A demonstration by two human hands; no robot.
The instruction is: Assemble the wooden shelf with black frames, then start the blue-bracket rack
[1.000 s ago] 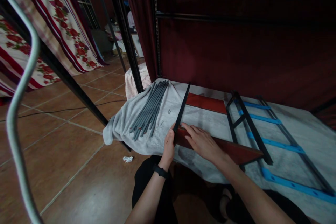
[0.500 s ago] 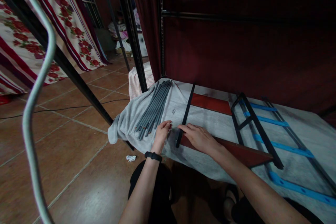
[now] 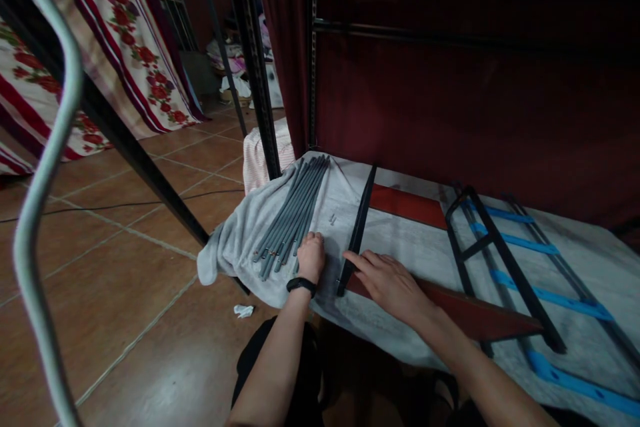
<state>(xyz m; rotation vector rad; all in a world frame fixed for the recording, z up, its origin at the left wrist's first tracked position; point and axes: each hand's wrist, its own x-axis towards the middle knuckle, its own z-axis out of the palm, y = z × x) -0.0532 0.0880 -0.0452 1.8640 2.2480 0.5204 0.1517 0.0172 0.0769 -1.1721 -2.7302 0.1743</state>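
Having left the black metal bar, the left hand is curling beside the gray rods near the cloth-covered platform's front edge, its contents hidden. The right hand, fingers extended and ungripping, is touching the bar's near end; apparently only 1 hand is now steadying the bar, which is lying left of 2 reddish-brown panels.

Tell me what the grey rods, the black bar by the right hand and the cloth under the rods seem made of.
Grey rods: perhaps coated metal or plastic; straight, slim, evenly coloured. Black bar: probably painted metal, from its straight edges and faint sheen. Cloth: soft, matte, seemingly fleecy fabric, by its rounded folds.
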